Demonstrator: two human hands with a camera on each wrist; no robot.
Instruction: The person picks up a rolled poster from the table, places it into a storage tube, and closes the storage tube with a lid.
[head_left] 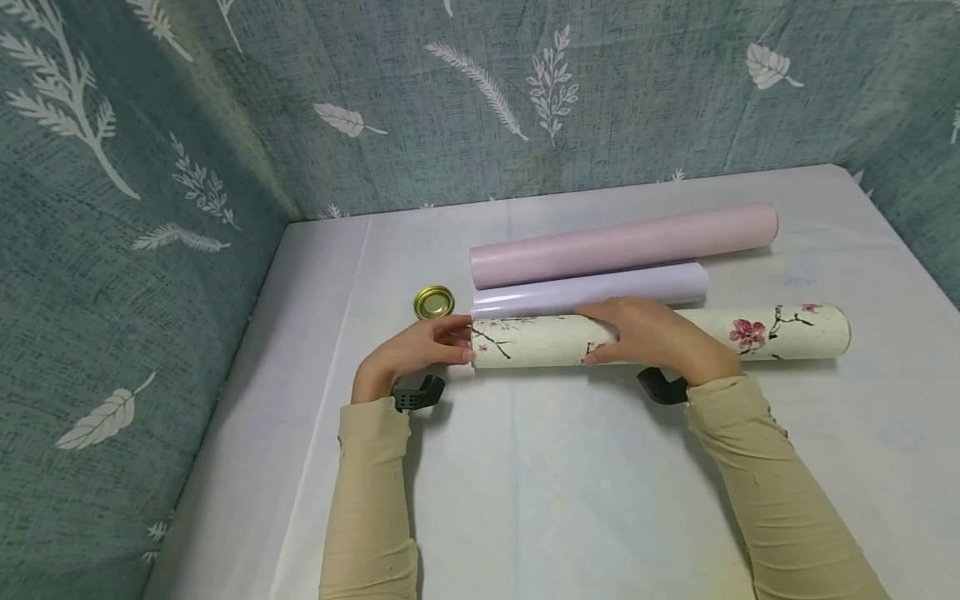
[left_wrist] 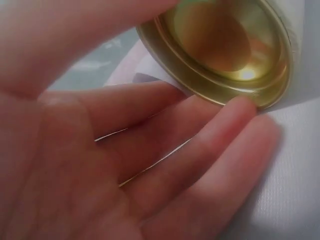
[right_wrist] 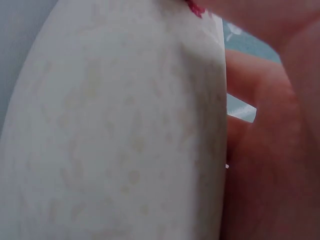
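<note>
A long cream paper tube [head_left: 791, 332] with pink blossoms and dark branches lies crosswise on the table. A shiny gold metal lid [left_wrist: 225, 87] sits at its left end, clear in the left wrist view. My left hand [head_left: 412, 348] holds that end, thumb on the near side and fingers on the far side, fingertips at the lid's rim. Across the tube's middle, my right hand [head_left: 648, 337] grips it from above, thumb toward me and fingers over the far side. The right wrist view shows the tube's pale mottled surface [right_wrist: 120, 130] close up, the hand wrapped along its right edge.
Behind the floral tube lie a pale lilac roll [head_left: 600, 289] and a longer pink roll [head_left: 630, 242]. Another gold lid [head_left: 434, 302] rests on the white-covered table [head_left: 570, 483], just beyond my left hand. Green leaf-patterned cloth [head_left: 420, 125] hangs around the table.
</note>
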